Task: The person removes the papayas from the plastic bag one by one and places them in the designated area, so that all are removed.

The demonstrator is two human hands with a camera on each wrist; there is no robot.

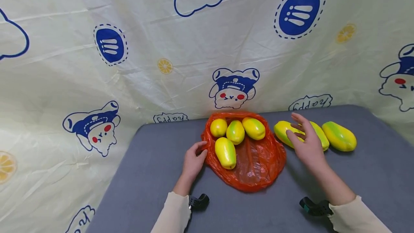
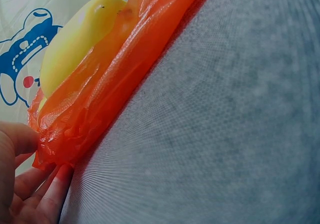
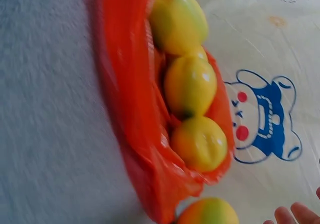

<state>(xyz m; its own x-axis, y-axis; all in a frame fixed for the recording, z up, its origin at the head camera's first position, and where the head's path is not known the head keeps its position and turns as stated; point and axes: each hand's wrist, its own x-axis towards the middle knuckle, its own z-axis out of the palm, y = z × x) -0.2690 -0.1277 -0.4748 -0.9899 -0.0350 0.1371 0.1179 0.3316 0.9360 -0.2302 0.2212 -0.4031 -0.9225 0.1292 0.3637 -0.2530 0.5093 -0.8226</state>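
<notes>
A red plastic bag [image 1: 258, 164] lies spread open on the table, with several yellow-green papayas [image 1: 225, 153] in its left and back part. My left hand [image 1: 193, 161] pinches the bag's left rim between thumb and fingers, seen close up in the left wrist view, where the bunched bag [image 2: 105, 104] hides some fingertips. To the right of the bag, my right hand [image 1: 309, 148] has its fingers spread and holds nothing. It overlaps the middle one of three papayas [image 1: 339, 136] lying outside the bag. Only its fingertips [image 3: 302, 214] show in the right wrist view's corner.
The grey table [image 1: 155, 175] carries everything. Behind it hangs a pale sheet [image 1: 194, 89] with cartoon prints, close to the back edge of the bag. Each wrist wears a black band [image 1: 315, 207].
</notes>
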